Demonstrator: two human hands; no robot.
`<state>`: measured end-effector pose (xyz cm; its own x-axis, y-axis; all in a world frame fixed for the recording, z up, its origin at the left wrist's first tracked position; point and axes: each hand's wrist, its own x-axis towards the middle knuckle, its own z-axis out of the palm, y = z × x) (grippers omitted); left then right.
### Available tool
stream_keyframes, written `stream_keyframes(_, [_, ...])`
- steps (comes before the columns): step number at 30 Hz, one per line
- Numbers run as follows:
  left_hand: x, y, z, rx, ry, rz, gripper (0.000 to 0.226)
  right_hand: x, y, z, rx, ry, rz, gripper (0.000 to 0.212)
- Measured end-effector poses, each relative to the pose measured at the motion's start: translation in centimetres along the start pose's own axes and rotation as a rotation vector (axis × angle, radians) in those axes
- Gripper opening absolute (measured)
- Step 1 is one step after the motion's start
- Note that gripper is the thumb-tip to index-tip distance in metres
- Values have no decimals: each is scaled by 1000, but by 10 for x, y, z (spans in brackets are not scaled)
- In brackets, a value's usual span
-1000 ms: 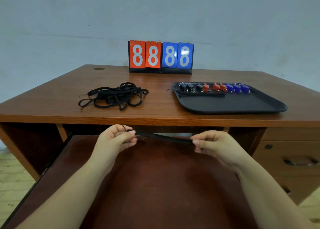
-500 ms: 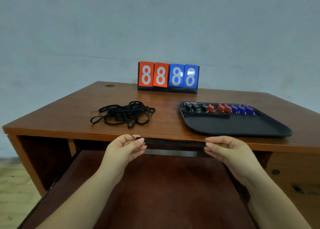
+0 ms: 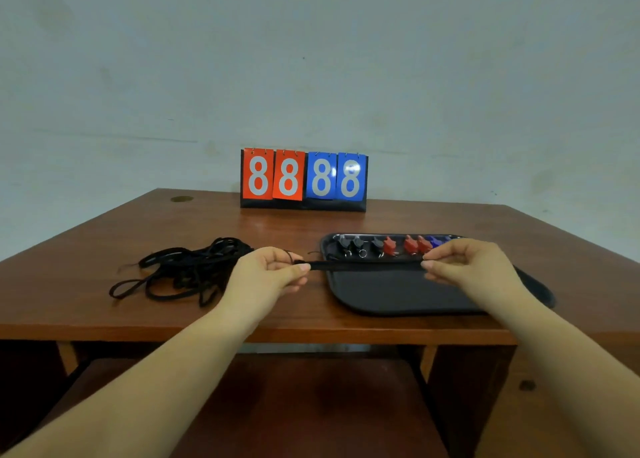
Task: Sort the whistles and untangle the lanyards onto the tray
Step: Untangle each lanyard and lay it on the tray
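Raised over tray point(image 3: 398, 294) | both hands pinch lanyard point(image 3: 363, 266) taut: left point(image 3: 268, 274), right point(image 3: 467, 267)

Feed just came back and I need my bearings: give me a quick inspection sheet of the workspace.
Surface: brown wooden desk, pull-out shelf below its front edge.
Job's things: black tray on the desk's right half; whistles in a row along its far edge, black, then red, then blue; one lanyard stretched straight over the tray; tangled lanyards piled on the desk, left of the tray.
Clutter: scoreboard at the back, reading 88 88.
Grippers: left hand and right hand each pinch one end of the lanyard.
Cables: nothing seen.
Surroundings: plain pale wall behind; drawers under the desk at right.
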<state>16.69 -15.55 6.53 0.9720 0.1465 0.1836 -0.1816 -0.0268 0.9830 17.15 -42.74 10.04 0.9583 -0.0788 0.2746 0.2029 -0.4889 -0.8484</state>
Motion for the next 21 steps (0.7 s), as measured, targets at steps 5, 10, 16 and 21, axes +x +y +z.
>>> stream_keyframes(5, [33, -6, 34, 250, 23, 60, 8, 35, 20, -17, -281, -20, 4, 8])
stream_keyframes(10, [61, -18, 56, 440, -31, 30, 18, 59, 38, -20, -444, -143, 44, 11])
stream_keyframes(16, [81, -28, 67, 669, -12, 14, 23, 82, 55, -10, -465, -220, 101, 11])
stream_keyframes(21, [91, -32, 69, 775, 37, -10, 24, 97, 60, 0, -497, -219, 95, 14])
